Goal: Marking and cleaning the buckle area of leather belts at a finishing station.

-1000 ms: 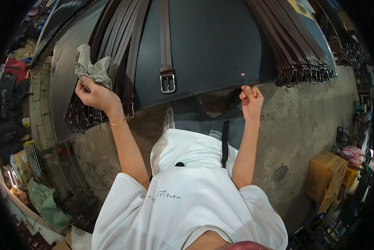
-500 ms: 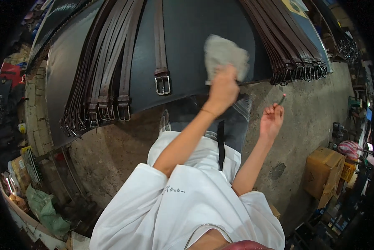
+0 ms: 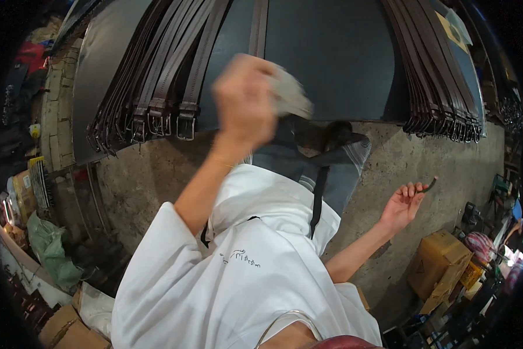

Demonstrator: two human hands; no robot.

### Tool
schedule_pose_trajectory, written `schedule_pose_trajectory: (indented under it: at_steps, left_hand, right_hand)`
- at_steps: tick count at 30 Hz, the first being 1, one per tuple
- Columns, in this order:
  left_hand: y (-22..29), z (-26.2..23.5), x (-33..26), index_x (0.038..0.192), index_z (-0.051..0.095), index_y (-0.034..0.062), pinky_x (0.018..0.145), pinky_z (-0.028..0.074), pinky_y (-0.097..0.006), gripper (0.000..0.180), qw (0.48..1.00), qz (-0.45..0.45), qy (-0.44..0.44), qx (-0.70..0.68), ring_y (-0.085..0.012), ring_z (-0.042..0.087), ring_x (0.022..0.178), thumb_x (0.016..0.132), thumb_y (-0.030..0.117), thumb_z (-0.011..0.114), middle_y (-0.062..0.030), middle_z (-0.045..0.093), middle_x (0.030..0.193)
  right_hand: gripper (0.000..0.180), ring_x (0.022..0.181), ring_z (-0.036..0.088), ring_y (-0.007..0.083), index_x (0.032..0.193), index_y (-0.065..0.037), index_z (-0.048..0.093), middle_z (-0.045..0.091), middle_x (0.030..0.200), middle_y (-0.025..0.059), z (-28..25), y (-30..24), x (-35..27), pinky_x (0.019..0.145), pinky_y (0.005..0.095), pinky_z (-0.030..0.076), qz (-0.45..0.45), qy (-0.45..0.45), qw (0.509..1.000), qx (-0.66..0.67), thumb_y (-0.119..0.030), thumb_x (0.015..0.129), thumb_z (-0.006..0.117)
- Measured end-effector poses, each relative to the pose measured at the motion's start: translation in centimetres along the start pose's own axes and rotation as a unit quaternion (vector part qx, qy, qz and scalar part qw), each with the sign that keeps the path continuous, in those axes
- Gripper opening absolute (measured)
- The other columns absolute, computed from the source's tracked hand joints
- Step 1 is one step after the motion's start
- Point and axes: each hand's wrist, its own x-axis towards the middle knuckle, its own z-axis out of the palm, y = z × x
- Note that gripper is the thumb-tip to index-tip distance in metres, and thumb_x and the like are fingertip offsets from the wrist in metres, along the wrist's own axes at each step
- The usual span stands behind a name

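Clutching a crumpled grey rag (image 3: 289, 96) in a closed, motion-blurred left hand (image 3: 245, 100), a person in a white shirt leans over a dark table (image 3: 337, 58) lined with brown leather belts (image 3: 156, 99). Soft and light, the cloth looks easiest bunched in the fist. The right hand (image 3: 402, 203) hangs half-open off to the side, a small dark strip (image 3: 429, 185) at its fingertips.

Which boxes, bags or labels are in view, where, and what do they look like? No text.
Brown cardboard box: on the floor at lower right, squarish, with a dark printed mark on its side.
Tan cardboard box: bottom left corner, partly cut off by the rim.
Green bag: on the floor at left, crumpled and soft.
Yellow-tan sheet: upper right on the dark table, flat; markings too small to tell.
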Motion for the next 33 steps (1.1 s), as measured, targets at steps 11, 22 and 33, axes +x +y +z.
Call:
schedule_pose_trajectory:
  at_steps: [11,22,33]
  left_hand:
    - [-7.8,-1.8,-1.6,0.108,0.069,0.0043,0.102,0.039,-0.047,0.029,0.953,0.097,-0.14,0.25,-0.0344,0.052,0.118,0.085,0.023,0.071,-0.0145,0.058,0.122]
    - [-7.8,0.1,-1.8,0.113,0.063,0.0061,0.1,0.04,-0.048,0.033,0.937,0.074,-0.167,0.297,-0.0319,0.052,0.111,0.083,0.018,0.069,-0.0119,0.056,0.116]
    - [-5.6,1.0,-2.0,0.118,0.057,-0.0023,0.105,0.035,-0.053,0.047,0.915,0.002,-0.073,0.396,-0.0399,0.043,0.128,0.081,0.024,0.071,-0.0235,0.05,0.131]
  right_hand:
    - [0.025,0.085,0.05,0.012,0.122,-0.002,0.054,0.055,0.103,0.0028,7.9,8.4,2.7,0.074,0.0276,0.044,0.115,-0.112,0.987,-0.026,-0.012,0.1,0.061]
    - [0.021,0.084,0.05,0.0117,0.119,-0.003,0.058,0.057,0.103,0.0028,7.1,9.1,1.2,0.074,0.0284,0.044,0.142,-0.11,0.983,-0.029,-0.011,0.1,0.06]
    - [0.022,0.083,0.051,0.0117,0.12,-0.003,0.06,0.058,0.104,0.0034,6.2,8.0,1.0,0.074,0.0288,0.043,0.133,-0.113,0.985,-0.005,-0.011,0.1,0.06]
